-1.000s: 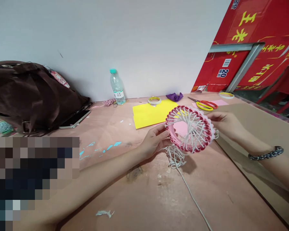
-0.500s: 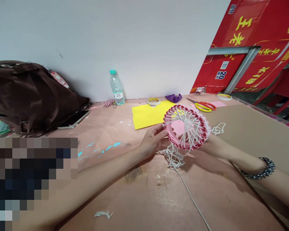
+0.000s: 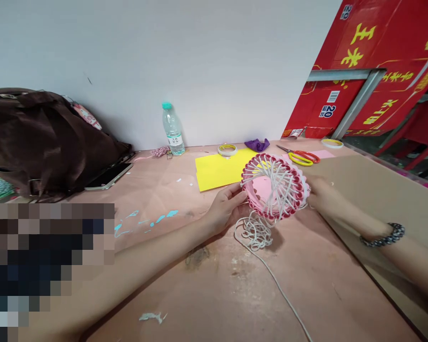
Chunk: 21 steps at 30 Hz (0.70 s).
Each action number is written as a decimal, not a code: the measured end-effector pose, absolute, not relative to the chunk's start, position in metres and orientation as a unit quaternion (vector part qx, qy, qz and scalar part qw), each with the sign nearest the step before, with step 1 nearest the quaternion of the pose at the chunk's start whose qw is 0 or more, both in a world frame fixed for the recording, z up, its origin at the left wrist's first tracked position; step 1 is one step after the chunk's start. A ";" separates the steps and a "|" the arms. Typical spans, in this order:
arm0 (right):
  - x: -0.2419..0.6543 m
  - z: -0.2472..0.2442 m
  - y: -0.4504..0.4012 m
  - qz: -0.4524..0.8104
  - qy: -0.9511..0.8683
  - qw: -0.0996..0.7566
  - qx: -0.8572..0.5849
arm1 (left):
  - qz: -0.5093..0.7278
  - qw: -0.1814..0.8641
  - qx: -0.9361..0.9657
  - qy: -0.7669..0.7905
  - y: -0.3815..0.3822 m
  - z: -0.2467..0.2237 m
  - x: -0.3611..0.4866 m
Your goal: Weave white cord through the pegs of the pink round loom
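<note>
My left hand is closed on the left side of a round pink and dark-red paper frame. White string criss-crosses its opening, which is tilted towards me. At the frame's right edge my right hand is closed, its fingertips partly hidden and slightly blurred. A thin length of white string seems to be pinched there. Below the frame lies a loose tangle of white string, its tail running towards the table's front.
Behind the frame are yellow paper, a tape roll, a purple bundle and scissors. A water bottle stands by the wall. On the left are a brown bag and a phone. Cardboard covers the right side.
My right hand has come out from behind the frame and moved up and right. The loose string that lay right of the frame no longer shows there. My left hand keeps its hold.
</note>
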State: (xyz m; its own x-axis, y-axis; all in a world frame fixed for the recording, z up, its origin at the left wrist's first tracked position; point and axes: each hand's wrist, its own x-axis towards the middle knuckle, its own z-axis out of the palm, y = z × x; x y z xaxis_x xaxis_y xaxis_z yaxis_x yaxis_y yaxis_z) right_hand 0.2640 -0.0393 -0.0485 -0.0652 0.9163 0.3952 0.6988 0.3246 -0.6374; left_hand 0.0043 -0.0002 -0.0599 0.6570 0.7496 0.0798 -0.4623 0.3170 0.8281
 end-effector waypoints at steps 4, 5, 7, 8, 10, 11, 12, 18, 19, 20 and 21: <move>0.215 -0.049 -0.053 0.299 -0.753 0.397 -0.431 | 0.377 0.796 0.442 0.168 -0.001 -0.058 0.004; 0.213 -0.048 -0.053 0.305 -0.747 0.406 -0.429 | 0.376 0.798 0.440 0.168 -0.001 -0.057 0.004; 0.221 -0.044 -0.051 0.306 -0.745 0.392 -0.444 | 0.372 0.801 0.437 0.170 -0.001 -0.057 0.003; 0.231 -0.041 -0.049 0.296 -0.744 0.378 -0.464 | 0.370 0.803 0.435 0.173 -0.001 -0.057 0.003; 0.260 -0.034 -0.041 0.230 -0.730 0.359 -0.534 | 0.370 0.804 0.430 0.179 -0.001 -0.057 0.003; 0.277 -0.031 -0.037 0.165 -0.715 0.356 -0.579 | 0.376 0.802 0.427 0.181 0.000 -0.057 0.003; 0.294 -0.029 -0.034 0.079 -0.694 0.342 -0.628 | 0.384 0.799 0.424 0.184 0.000 -0.057 0.004; 0.349 -0.028 -0.032 -0.255 -0.508 0.035 -0.822 | 0.408 0.780 0.430 0.201 -0.003 -0.055 0.007; 0.346 -0.029 -0.034 -0.267 -0.505 0.015 -0.821 | 0.404 0.781 0.431 0.201 -0.004 -0.054 0.006; 0.340 -0.030 -0.035 -0.268 -0.516 0.007 -0.813 | 0.398 0.784 0.433 0.200 -0.006 -0.053 0.006; 0.333 -0.032 -0.036 -0.260 -0.542 0.012 -0.799 | 0.389 0.788 0.434 0.198 -0.007 -0.052 0.005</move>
